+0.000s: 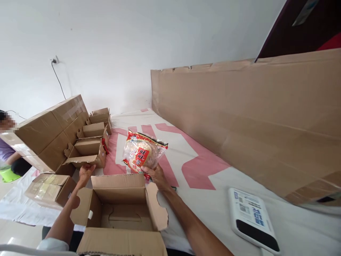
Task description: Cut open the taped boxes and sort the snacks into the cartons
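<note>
My right hand (157, 176) grips the lower edge of a clear snack bag (142, 153) with a red label and holds it up above the far flap of an open cardboard box (119, 206). The box stands in front of me with all flaps out and nothing visible inside. My left hand (85, 172) reaches past the box's left corner, fingers curled on the front flap of a small open carton (86, 151).
Small open cartons (96, 129) line up behind the first, beside stacked big shipping boxes (50, 131). A closed taped box (49, 188) lies at left. A long cardboard sheet (253, 121) walls the right. A white scale (252, 218) lies at right. Another person sits at the far left.
</note>
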`<state>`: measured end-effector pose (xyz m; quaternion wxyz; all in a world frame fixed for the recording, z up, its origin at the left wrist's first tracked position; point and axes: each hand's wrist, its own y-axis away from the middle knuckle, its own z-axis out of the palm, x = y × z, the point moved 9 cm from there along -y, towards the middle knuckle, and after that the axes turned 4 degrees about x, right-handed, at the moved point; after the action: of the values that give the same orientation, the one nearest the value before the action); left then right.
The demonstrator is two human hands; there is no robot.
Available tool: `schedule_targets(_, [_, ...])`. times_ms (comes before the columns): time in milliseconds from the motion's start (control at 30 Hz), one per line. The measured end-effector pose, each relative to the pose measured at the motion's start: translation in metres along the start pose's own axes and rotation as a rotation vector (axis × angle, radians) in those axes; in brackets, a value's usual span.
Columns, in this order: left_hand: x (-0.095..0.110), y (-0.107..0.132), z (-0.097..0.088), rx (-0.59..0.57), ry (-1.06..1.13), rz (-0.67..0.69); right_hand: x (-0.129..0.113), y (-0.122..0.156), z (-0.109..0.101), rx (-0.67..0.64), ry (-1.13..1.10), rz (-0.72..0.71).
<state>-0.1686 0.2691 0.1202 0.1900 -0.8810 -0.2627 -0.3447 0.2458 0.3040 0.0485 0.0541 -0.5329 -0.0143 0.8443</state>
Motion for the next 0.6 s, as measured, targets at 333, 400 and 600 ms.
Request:
schedule_targets(333, [-0.002, -0.044, 0.038, 0.070, -0.006, 0.003, 0.013, 0.000, -0.009, 0.006, 0.035, 0.061])
schedule_targets(400, [-0.001, -0.054, 0.045, 0.067, -0.001, -0.003, 0.014, -0.001, -0.008, -0.016, 0.023, 0.077])
schedule_targets(600, [0.004, -0.083, 0.066, 0.031, 0.029, -0.010, 0.016, -0.002, -0.012, -0.010, 0.042, 0.085])
